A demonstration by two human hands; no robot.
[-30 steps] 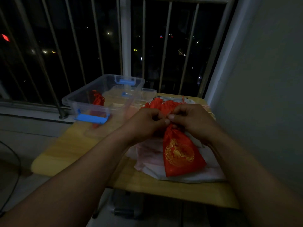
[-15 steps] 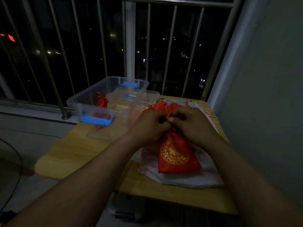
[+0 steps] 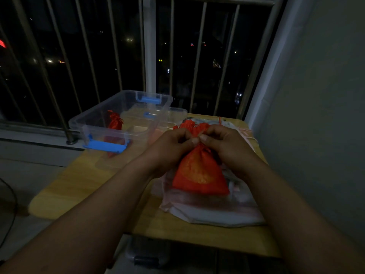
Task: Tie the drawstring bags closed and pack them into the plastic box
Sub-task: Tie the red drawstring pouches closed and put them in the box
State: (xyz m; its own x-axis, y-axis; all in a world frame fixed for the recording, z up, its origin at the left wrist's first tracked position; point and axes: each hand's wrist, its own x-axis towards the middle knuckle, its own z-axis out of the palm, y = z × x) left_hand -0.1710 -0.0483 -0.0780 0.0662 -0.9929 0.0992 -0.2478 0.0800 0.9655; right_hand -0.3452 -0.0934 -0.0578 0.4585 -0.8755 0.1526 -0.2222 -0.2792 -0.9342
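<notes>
A: Hands first. We log the left hand (image 3: 173, 147) and the right hand (image 3: 225, 147) meeting thumb to thumb, fingers curled in. Each pinches the gathered neck of one red drawstring bag (image 3: 199, 175).

B: Agreed. We cannot make out the cord itself between the fingers; it is too dim. The bag's body hangs below the hands, toward the person. It looks plump, and its gold round pattern is blurred.

A: Under it we note a stack of pale bags (image 3: 207, 206), lying flat and spreading below and to the right of the hands. We cannot tell whether the red bag's bottom touches the stack or hangs just over it.

B: Just beyond the knuckles there is more bunched red fabric (image 3: 189, 125). A red cord end (image 3: 219, 120) sticks up past the right hand.

A: Beyond and to the left of the left hand we mark the plastic box (image 3: 94, 119), clear and open-topped. A blue latch (image 3: 104, 146) sits on its near end. One small red bag (image 3: 115, 123) stands inside, near the left wall, with its neck cinched.

B: A clear lid (image 3: 177, 113) lies beside the box, beyond the hands. Everything rests on a wooden table (image 3: 79, 184).

A: Farther out we see railing bars (image 3: 87, 56) with darkness and scattered lights behind them. A grey wall (image 3: 316, 115) stands to the right of the right hand.
</notes>
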